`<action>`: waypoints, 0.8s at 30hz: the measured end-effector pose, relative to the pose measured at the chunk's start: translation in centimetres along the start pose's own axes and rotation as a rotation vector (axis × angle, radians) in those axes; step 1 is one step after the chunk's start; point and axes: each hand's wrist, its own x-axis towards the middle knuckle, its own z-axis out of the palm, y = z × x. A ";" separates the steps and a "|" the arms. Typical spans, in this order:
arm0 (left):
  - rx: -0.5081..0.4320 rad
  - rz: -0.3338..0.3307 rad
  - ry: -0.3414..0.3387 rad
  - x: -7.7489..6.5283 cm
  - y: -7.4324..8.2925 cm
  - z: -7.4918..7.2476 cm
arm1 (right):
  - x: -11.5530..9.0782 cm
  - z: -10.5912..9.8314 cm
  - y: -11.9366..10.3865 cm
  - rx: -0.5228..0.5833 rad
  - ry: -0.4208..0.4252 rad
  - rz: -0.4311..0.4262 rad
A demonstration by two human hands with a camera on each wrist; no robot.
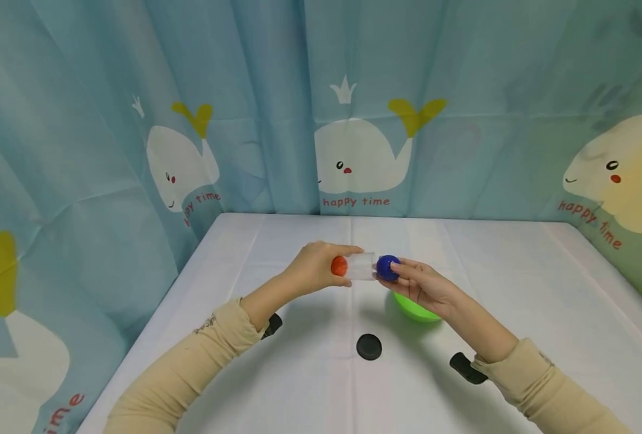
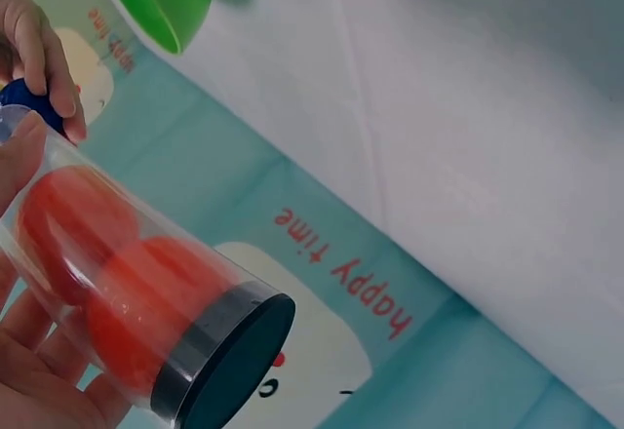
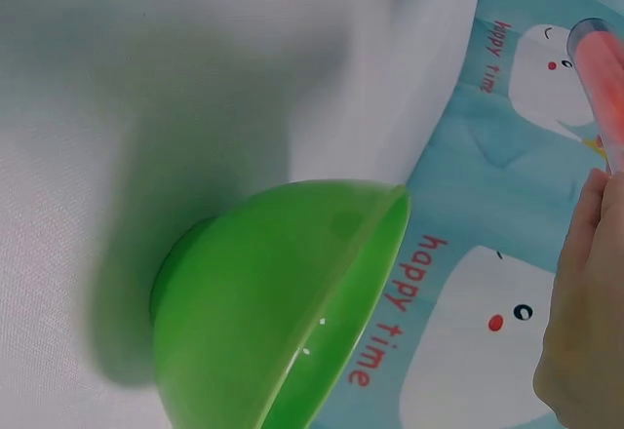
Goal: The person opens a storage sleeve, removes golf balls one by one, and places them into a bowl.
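My left hand [image 1: 312,265] grips a clear plastic tube [image 1: 361,266] and holds it sideways above the table. Two orange-red balls [image 2: 161,297] lie inside, toward the end fitted with a black cap [image 2: 234,356], as the left wrist view shows. At the tube's opposite, uncapped end, my right hand [image 1: 426,286] pinches a dark blue ball [image 1: 387,267] right at the rim. In the right wrist view, that hand [image 3: 595,302] shows only in part, and the blue ball is hidden.
A green bowl [image 1: 419,311] stands on the white-covered table [image 1: 310,386], below my right hand. Nearer to me lies a round black lid [image 1: 369,346]. Dark objects [image 1: 468,368] show beside both sleeves. A blue curtain [image 1: 266,72] with printed whales hangs behind the table and along its left side.
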 end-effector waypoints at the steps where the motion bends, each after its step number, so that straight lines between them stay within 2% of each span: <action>1: -0.007 0.003 -0.002 0.0 0.0 0.0 | 0.0 0.0 0.0 0.000 0.002 0.000; 6: -0.010 0.012 0.008 -0.1 0.0 0.0 | -0.2 0.0 -0.1 -0.011 0.000 -0.002; 14: -0.054 -0.020 0.053 -0.3 -0.2 0.2 | -0.5 -0.1 -0.6 -0.008 -0.004 -0.006; 24: -0.127 -0.014 0.123 -1.1 -0.9 0.8 | -0.7 -0.4 -0.6 -0.113 0.027 -0.010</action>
